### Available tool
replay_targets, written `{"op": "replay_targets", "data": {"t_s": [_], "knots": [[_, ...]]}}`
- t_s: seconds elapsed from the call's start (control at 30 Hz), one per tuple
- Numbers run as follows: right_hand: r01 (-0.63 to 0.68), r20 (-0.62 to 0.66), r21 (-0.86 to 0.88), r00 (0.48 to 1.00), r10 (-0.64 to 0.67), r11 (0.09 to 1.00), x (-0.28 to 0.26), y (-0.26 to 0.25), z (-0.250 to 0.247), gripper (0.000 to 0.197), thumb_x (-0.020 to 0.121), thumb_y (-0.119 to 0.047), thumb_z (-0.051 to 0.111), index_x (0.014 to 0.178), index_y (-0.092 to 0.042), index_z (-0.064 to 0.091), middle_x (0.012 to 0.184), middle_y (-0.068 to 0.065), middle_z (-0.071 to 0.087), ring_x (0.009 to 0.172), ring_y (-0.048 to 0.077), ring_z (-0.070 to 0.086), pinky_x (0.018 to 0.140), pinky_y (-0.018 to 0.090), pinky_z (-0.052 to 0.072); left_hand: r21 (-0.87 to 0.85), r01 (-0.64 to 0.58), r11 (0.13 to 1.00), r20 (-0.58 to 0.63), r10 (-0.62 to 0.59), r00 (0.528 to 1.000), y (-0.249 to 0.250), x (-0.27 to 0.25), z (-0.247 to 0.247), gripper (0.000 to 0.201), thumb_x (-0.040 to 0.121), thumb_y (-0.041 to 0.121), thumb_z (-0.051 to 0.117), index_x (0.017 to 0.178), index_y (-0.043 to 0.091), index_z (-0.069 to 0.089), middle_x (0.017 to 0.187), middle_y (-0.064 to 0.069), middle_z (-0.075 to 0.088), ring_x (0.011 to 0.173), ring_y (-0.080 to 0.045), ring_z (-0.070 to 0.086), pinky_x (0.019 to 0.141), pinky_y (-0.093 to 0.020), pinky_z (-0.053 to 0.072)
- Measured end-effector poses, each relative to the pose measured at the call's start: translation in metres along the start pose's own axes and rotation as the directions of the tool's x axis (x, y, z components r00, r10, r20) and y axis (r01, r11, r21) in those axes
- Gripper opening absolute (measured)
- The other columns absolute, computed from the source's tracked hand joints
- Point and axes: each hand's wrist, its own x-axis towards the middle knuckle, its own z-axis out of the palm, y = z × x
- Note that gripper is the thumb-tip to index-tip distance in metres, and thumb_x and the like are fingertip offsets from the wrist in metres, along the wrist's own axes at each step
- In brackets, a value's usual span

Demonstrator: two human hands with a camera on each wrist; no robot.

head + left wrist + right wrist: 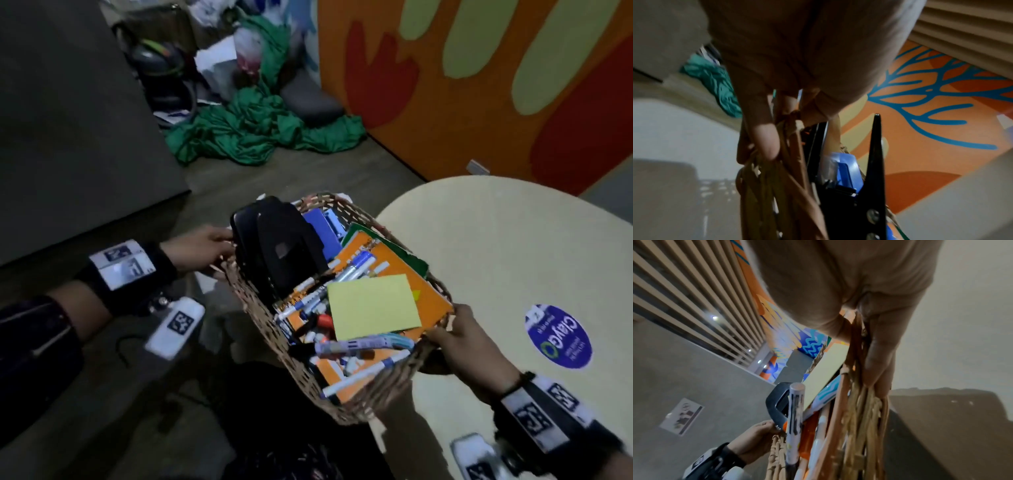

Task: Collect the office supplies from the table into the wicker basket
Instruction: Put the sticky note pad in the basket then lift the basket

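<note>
- I have the basket [346, 402] gripped at both ends, left hand [198, 248] curled over the far-left rim, right hand [469, 344] clamped on the near-right rim, so the load stays level.
- It hangs partly off the table [513, 240]'s left edge, supplies inside.

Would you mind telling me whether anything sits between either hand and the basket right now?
Nothing visible does. The left hand grips the basket at its far end beside the black hole punch, and the right hand holds the near end over the table.
</note>
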Motion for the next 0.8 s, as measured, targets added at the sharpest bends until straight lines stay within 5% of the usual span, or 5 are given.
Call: {"op": "replay_targets", "data": {"t_s": [0.17, 0.27, 0.4, 0.63, 0.8], "knots": [[0.079, -0.001, -0.037, 0.997, -0.079, 0.996, 0.061, -0.046, 0.069, 0.017, 0.09, -0.01, 0.043, 0.096, -0.016, 0.028, 0.107, 0.035, 0.053, 0.091, 0.051, 0.062, 0.075, 0.069, 0.051, 0.045, 0.046, 0.998, -0.118, -0.04, 0.992, 0.001, 0.046, -0.071, 0.03, 0.095, -0.004, 0.032, 0.076, 0.007, 0.052, 0.044, -0.002, 0.045, 0.022, -0.001, 0.039, 0.026, -0.01, 0.033], [0.07, -0.005, -0.051, 0.998, -0.07, 0.996, 0.093, -0.054, 0.109, 0.02, 0.088, -0.009, 0.043, 0.089, -0.021, 0.027, 0.088, 0.022, 0.055, 0.087, 0.048, 0.062, 0.08, 0.067, 0.05, 0.108, 0.083, 0.991, -0.171, -0.063, 0.983, -0.012, 0.085, -0.101, 0.025, 0.094, -0.003, 0.035, 0.087, 0.007, 0.056, 0.052, -0.004, 0.044, 0.027, -0.002, 0.038, 0.029, -0.01, 0.034], [0.076, -0.04, -0.116, 0.996, -0.081, 0.99, 0.119, -0.065, 0.149, 0.02, 0.091, -0.002, 0.043, 0.098, -0.004, 0.024, 0.07, 0.001, 0.039, 0.082, 0.028, 0.049, 0.072, 0.035, 0.039, 0.119, 0.126, 0.985, -0.206, -0.099, 0.973, -0.039, 0.128, -0.117, 0.027, 0.092, 0.001, 0.039, 0.071, 0.008, 0.056, 0.061, -0.01, 0.043, 0.045, -0.018, 0.039, 0.034, -0.014, 0.035], [-0.022, -0.085, -0.131, 0.996, 0.011, 0.991, 0.167, -0.047, 0.191, 0.019, 0.088, -0.001, 0.049, 0.101, 0.001, 0.034, 0.069, -0.002, 0.039, 0.068, 0.023, 0.049, 0.077, 0.034, 0.042, 0.096, 0.155, 0.983, -0.232, -0.129, 0.964, -0.061, 0.167, -0.099, 0.03, 0.093, -0.003, 0.039, 0.112, -0.013, 0.059, 0.116, -0.046, 0.053, 0.089, -0.054, 0.057, 0.052, -0.026, 0.026], [-0.073, -0.128, -0.072, 0.99, 0.063, 0.995, 0.179, -0.036, 0.196, 0.026, 0.089, -0.003, 0.051, 0.104, -0.003, 0.029, 0.087, 0.009, 0.048, 0.088, 0.025, 0.049, 0.078, 0.032, 0.037, 0.037, 0.13, 0.991, -0.243, -0.117, 0.963, -0.08, 0.189, -0.096, 0.032, 0.094, 0.002, 0.041, 0.119, -0.002, 0.061, 0.079, -0.026, 0.06, 0.048, -0.013, 0.035, 0.047, -0.021, 0.026]]}}
